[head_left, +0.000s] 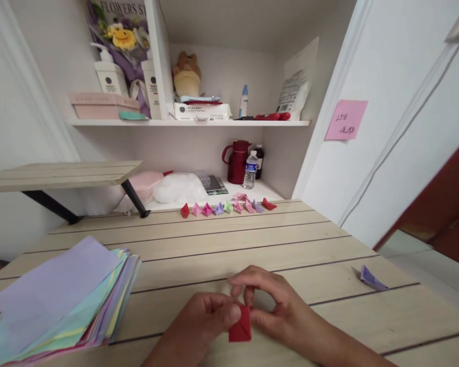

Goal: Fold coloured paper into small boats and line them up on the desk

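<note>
A small red folded paper square (240, 329) is held above the front of the wooden table. My left hand (210, 321) pinches its upper left corner, thumb on top. On the other side, my right hand (273, 303) has its thumb at the paper's right edge and its index finger curled above it; whether those fingers grip the paper is hard to make out. Diagonal crease lines show on the red square. Along the table's back edge stands a row of several small folded paper boats (218, 208) in red, pink, purple and green.
A stack of coloured paper sheets (57, 290) lies at the left. One purple folded paper piece (372, 278) rests near the right edge. Behind the table are a raised wooden stand (61, 173), a red jug (237, 162) and a water bottle (250, 171).
</note>
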Demonstrator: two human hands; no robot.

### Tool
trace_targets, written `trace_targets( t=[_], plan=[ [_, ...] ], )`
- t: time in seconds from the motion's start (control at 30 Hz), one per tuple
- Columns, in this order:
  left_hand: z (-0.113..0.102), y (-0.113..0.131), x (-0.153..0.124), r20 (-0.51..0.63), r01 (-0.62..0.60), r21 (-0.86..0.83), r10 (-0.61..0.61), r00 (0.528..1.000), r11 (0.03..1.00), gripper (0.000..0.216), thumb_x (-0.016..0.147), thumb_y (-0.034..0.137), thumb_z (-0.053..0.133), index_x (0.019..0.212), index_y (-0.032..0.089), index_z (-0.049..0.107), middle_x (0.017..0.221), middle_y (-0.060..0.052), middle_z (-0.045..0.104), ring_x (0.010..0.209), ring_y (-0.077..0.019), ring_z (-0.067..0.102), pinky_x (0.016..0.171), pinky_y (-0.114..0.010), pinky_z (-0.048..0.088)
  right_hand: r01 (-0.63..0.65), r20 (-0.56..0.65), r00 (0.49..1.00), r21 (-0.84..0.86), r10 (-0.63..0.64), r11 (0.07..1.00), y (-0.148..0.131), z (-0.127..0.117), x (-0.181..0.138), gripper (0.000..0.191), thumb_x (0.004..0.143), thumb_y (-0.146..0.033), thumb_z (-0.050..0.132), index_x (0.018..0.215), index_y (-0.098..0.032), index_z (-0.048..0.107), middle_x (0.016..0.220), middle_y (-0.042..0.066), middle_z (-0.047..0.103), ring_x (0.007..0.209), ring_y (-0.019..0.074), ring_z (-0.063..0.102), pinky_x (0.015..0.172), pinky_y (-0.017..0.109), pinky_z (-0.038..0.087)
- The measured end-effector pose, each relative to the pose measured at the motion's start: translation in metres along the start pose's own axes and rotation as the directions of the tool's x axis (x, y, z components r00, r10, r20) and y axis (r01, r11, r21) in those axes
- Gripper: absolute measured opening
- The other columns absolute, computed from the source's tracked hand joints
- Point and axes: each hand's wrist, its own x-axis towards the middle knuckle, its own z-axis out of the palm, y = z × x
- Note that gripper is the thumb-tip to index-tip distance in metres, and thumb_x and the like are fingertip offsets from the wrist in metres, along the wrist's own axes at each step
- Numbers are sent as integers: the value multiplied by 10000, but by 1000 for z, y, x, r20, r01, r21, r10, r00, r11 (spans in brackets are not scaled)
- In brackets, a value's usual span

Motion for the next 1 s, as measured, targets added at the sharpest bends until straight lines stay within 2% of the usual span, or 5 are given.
trace_targets(
  t=[0.2, 0.33, 0.5, 0.67, 1.0],
  plan=[
    [8, 4, -7, -17, 82, -219, -88, 996, 972, 434, 720, 580, 712, 630, 160, 651, 587, 29, 536, 575, -101, 485, 640, -252, 379, -17, -75, 997, -20, 15, 1000, -2, 8, 0, 36, 831, -236, 746, 828, -219, 714, 773, 19, 691, 739, 160, 627, 723, 274, 479],
    [10, 2, -3, -154, 85, -266, -129, 980, 960, 500, 724, 672, 641, 784, 175, 642, 723, 0, 613, 603, -127, 559, 630, -287, 466, -181, -87, 977, 148, 195, 972, 4, 13, 2, 166, 810, -324, 764, 746, -187, 695, 724, 19, 696, 692, 153, 620, 684, 270, 468],
    [8, -4, 1, -579, -96, 252, 230, 782, 963, 458, 841, 633, 501, 1006, 225, 629, 1070, -68, 646, 979, -234, 625, 824, -379, 524, -349, -94, 901, 421, 423, 837, 20, 9, 9, 305, 747, -431, 792, 754, -158, 658, 615, -18, 635, 569, 114, 548, 592, 246, 420],
    [3, -17, 8, -420, -209, 588, 516, 747, 781, 299, 866, 473, 544, 1017, 245, 664, 1198, -92, 564, 1176, -256, 538, 979, -446, 482, -355, -156, 856, 515, 492, 780, 25, 1, 15, 369, 704, -472, 814, 737, -141, 654, 590, -9, 636, 577, 112, 541, 617, 253, 405],
    [1, -20, 15, -285, -251, 649, 535, 795, 718, 107, 841, 261, 574, 817, 244, 677, 857, -7, 675, 839, -165, 646, 799, -314, 513, -367, -68, 891, 471, 448, 802, 34, 6, 9, 253, 775, -369, 773, 778, -143, 660, 623, -14, 630, 603, 109, 529, 622, 244, 384]
  ],
)
